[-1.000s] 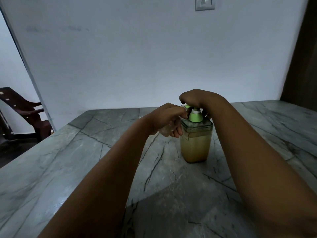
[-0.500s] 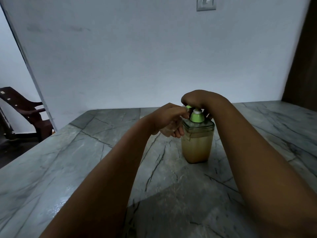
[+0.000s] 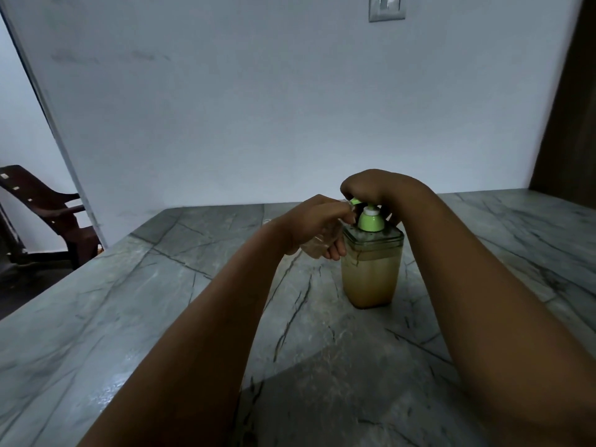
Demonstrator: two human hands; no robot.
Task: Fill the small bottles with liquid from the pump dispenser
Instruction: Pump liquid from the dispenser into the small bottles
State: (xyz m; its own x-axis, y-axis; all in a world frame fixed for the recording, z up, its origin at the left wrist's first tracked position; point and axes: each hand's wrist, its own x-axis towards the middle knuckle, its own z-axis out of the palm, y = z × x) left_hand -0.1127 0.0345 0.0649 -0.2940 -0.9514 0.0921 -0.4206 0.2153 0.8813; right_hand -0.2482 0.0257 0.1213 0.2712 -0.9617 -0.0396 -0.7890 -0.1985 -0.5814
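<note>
Left forearm: it runs from the lower left of the frame up toward the centre, bare, rising over the table [image 3: 96, 317].
Right forearm: it comes in from the lower right edge and climbs to the centre, the wrist bent sharply so my hand drops down from above.
Left hand [image 3: 314, 222]: my fingers are curled round a small bottle [image 3: 317, 246], clear plastic, held tilted just left of the dispenser; only its lower part shows under my palm, fingertips wrapped beneath it.
Bottle mouth: I cannot tell exactly where it sits, my thumb and knuckles cover it, though it is up near the green spout [image 3: 354, 201].
Right hand [image 3: 371, 188]: it sits on top of the pump head, fingers folded down over it; how they lie on the far side is hidden from me.
Pump dispenser [image 3: 371, 272]: upright on the table at centre frame, a clear squarish jar with a green collar and white neck, holding a cloudy tan liquid up to roughly three quarters.
Table: grey marbled stone with dark veins, stretching across the lower frame to the back wall [image 3: 258, 108].
Far left: a dark wooden chair [image 3: 42, 211] stands beyond the table edge.
Top of frame: a switch plate [image 3: 386, 8] is on the wall.
</note>
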